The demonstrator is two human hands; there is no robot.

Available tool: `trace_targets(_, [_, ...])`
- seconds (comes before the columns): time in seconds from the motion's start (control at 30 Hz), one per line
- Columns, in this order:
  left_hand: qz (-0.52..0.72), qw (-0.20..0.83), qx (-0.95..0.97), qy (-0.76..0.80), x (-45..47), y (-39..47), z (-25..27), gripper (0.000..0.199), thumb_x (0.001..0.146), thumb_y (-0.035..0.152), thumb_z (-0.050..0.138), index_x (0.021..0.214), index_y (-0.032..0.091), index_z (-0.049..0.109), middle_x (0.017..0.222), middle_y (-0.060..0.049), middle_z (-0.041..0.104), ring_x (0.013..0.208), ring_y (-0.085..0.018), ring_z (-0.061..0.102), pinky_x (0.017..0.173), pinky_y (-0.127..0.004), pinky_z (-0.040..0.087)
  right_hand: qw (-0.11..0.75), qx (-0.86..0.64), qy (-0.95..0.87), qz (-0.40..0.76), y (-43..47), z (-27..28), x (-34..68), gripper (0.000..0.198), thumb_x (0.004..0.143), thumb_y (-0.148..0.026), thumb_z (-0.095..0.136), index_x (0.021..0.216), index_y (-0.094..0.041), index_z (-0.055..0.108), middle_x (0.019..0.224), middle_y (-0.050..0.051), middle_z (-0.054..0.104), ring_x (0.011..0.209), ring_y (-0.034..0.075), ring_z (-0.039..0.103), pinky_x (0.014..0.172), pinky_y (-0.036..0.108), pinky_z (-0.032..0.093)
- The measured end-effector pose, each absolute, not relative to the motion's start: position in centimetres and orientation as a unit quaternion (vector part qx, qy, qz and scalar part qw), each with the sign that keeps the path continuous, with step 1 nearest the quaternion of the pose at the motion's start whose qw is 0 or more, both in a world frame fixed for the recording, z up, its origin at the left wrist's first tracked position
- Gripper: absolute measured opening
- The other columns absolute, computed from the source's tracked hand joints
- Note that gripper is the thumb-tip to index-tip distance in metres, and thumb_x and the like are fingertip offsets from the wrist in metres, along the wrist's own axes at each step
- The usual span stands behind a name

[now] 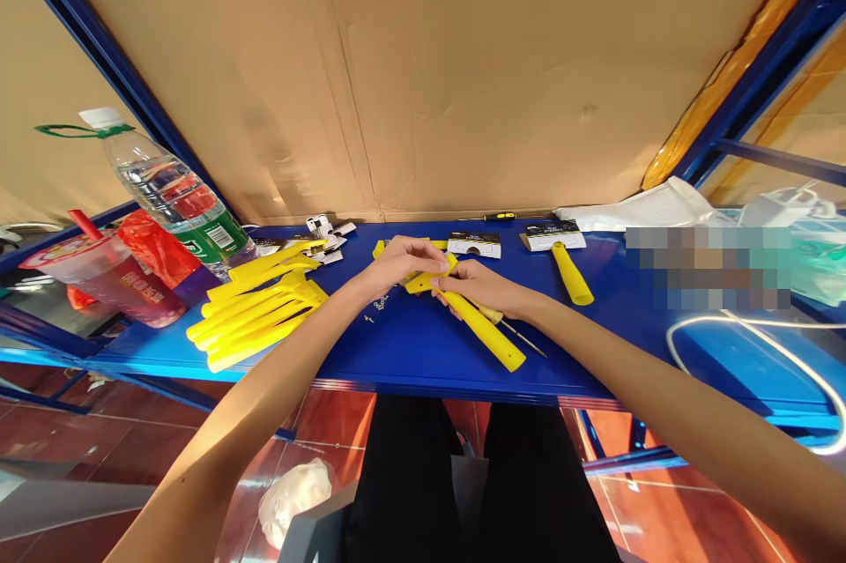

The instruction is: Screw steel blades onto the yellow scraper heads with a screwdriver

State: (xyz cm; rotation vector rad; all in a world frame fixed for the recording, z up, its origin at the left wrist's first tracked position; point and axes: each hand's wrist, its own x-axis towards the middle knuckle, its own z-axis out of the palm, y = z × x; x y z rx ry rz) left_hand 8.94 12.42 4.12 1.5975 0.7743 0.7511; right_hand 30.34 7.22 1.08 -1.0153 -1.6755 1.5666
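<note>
Left hand (411, 263) and right hand (482, 285), fingers tight on 1 yellow tool (487, 329), dark red drink (136, 297) in a lidded cup (74, 265), bottle (173, 191) beside.

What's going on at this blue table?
A person is handling a long yellow piece with two bare hands. The right hand grips it, and the left hand is at its far end. A screwdriver shows beside the right hand; whether it is held is unclear. More yellow pieces lie piled to the left.
</note>
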Motion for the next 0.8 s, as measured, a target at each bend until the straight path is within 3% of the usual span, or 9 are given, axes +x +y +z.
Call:
trace_targets(0.13, [0.323, 0.577, 0.675, 0.326, 8.98, 12.48, 3.98, 0.018, 0.068, 0.030, 0.097, 0.078, 0.020, 0.087, 0.098, -0.009, 0.083, 0.097, -0.028, 0.070, 0.092, -0.044, 0.051, 0.309, -0.397, -0.634, 0.587, 7.10, 1.24, 30.23, 0.049, 0.091, -0.063, 0.092, 0.085, -0.017, 0.077, 0.079, 0.005, 0.075, 0.063, 0.014, 0.069, 0.056, 0.022, 0.055])
trace_targets(0.37, [0.327, 0.567, 0.680, 0.330, 8.77, 12.80, 3.85, 0.022, 0.066, 0.032, 0.099, 0.078, 0.019, 0.085, 0.094, -0.006, 0.081, 0.095, -0.024, 0.069, 0.095, -0.041, 0.049, 0.313, -0.391, -0.614, 0.610, 6.97, 1.61, 30.09, 0.049, 0.085, -0.060, 0.097, 0.084, -0.016, 0.076, 0.078, 0.004, 0.073, 0.059, 0.015, 0.070, 0.054, 0.024, 0.057])
trace_targets(0.63, [0.310, 0.611, 0.640, 0.349, 8.83, 13.17, 3.63, 0.037, 0.059, 0.030, 0.105, 0.087, 0.018, 0.083, 0.092, -0.005, 0.081, 0.084, -0.019, 0.071, 0.079, -0.033, 0.050, 0.303, -0.393, -0.646, 0.580, 6.89, 1.57, 30.16, 0.046, 0.090, -0.060, 0.092, 0.084, -0.017, 0.076, 0.077, 0.005, 0.075, 0.061, 0.015, 0.070, 0.052, 0.023, 0.054])
trace_targets(0.8, [0.300, 0.627, 0.632, 0.343, 8.76, 13.30, 3.47, 0.044, 0.058, 0.028, 0.108, 0.091, 0.017, 0.081, 0.097, -0.006, 0.082, 0.088, -0.019, 0.074, 0.080, -0.032, 0.051, 0.307, -0.391, -0.659, 0.565, 6.88, 1.40, 30.19, 0.041, 0.094, -0.057, 0.089, 0.088, -0.018, 0.077, 0.079, 0.004, 0.076, 0.062, 0.014, 0.068, 0.051, 0.021, 0.051])
